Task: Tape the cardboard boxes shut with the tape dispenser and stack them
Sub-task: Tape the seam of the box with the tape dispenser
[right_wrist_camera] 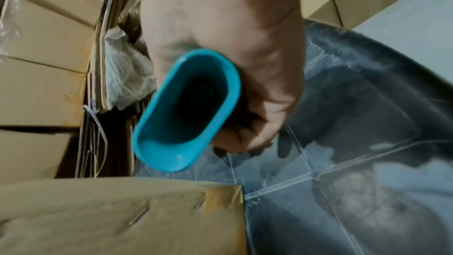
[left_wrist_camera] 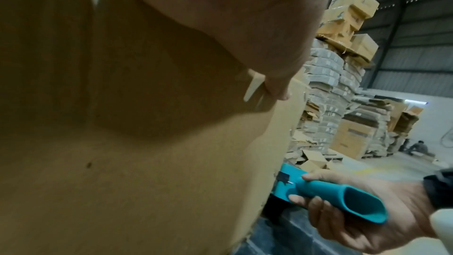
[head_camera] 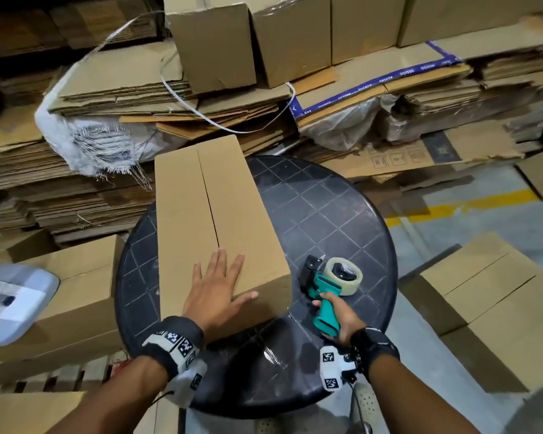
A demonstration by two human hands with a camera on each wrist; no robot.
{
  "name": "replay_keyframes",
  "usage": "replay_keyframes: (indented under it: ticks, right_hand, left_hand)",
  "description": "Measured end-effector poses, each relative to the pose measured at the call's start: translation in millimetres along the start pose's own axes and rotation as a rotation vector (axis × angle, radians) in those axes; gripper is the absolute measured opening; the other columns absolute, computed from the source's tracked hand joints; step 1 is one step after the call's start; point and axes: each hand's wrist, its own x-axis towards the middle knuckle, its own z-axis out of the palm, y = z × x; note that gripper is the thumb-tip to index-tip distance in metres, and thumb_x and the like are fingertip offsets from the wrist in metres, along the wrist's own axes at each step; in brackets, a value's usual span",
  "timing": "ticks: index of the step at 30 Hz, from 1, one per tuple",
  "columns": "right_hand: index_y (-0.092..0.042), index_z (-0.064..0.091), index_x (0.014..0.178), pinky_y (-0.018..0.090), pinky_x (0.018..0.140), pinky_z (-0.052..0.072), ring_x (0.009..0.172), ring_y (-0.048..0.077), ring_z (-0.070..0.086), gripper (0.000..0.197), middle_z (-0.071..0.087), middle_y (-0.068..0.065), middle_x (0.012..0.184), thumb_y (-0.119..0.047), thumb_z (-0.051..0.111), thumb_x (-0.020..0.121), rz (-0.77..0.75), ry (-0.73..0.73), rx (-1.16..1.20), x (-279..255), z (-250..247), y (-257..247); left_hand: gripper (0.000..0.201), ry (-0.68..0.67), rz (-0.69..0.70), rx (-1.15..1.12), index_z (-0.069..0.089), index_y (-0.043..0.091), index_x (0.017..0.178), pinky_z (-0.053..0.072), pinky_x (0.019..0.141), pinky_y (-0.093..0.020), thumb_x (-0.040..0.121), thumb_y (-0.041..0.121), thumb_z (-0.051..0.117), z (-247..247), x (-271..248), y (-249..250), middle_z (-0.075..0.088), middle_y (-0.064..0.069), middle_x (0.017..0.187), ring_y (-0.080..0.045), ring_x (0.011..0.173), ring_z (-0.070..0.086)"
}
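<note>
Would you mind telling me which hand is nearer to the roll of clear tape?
Right. The right hand grips the tape dispenser just below the roll; the left hand rests flat on the cardboard box.

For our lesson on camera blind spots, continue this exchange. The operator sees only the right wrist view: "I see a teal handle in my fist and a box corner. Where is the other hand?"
Observer: The left hand lies flat, fingers spread, on the near end of the cardboard box.
Operator: Is the top seam taped?
Observer: The head view shows the flaps closed and the seam as a bare dark line, with no tape visible along it.
Operator: Where does my tool's front end sit?
Observer: The right hand grips the tape dispenser, and the dispenser's front end is beside the box's near right corner. Its clear tape roll is over the round table. I cannot tell whether the front end touches the box.
</note>
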Motion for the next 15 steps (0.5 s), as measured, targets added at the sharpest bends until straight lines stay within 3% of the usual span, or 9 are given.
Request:
replay_keyframes:
  ticks: [2,4,9,13,15]
  right_hand:
    - [-0.012,0.066,0.089,0.022,0.042,0.047,0.045,0.017,0.057,0.022,0.059,0.003,0.059,-0.033,0.064,0.091,-0.021,-0.047,0.066,-6,0,-6]
    - [-0.009,0.064,0.088,0.029,0.052,0.053,0.054,0.019,0.06,0.016,0.062,0.006,0.066,-0.024,0.068,0.084,-0.063,-0.096,0.191,-12,1,-9]
    - [-0.015,0.061,0.087,0.042,0.075,0.05,0.079,0.024,0.064,0.011,0.069,0.005,0.093,-0.019,0.055,0.096,-0.165,-0.194,0.346,-37,16,-34]
    - [-0.019,0.054,0.087,0.05,0.079,0.053,0.09,0.026,0.06,0.012,0.065,0.005,0.103,-0.02,0.051,0.099,-0.327,-0.201,0.456,-59,29,-66]
    - [-0.021,0.052,0.086,0.053,0.074,0.058,0.088,0.026,0.058,0.014,0.063,0.005,0.104,-0.022,0.05,0.099,-0.378,-0.209,0.486,-72,35,-79]
  left_hand:
    - [0.093,-0.022,-0.037,-0.05,-0.01,0.031,0.159,-0.003,0.121,-0.058,0.088,0.084,0.017,-4,4,14,-0.012,-0.015,0.166,-0.026,0.153,-0.015]
    - [0.091,-0.027,-0.072,-0.085,-0.008,0.029,0.159,-0.002,0.12,-0.06,0.09,0.081,0.019,-7,10,31,-0.009,-0.018,0.166,-0.029,0.153,-0.013]
    - [0.092,-0.052,-0.213,-0.205,-0.007,0.019,0.16,-0.002,0.118,-0.065,0.095,0.073,0.029,-19,39,85,-0.011,-0.025,0.163,-0.039,0.152,-0.011]
    - [0.083,-0.141,-0.275,-0.627,0.006,0.016,0.16,-0.009,0.119,-0.059,0.099,0.057,0.044,-39,70,115,-0.015,-0.023,0.163,-0.039,0.151,-0.016]
    - [0.073,-0.155,-0.211,-0.831,0.023,0.017,0.157,-0.001,0.122,-0.056,0.099,0.053,0.048,-48,78,111,0.0,-0.02,0.166,-0.038,0.153,-0.004]
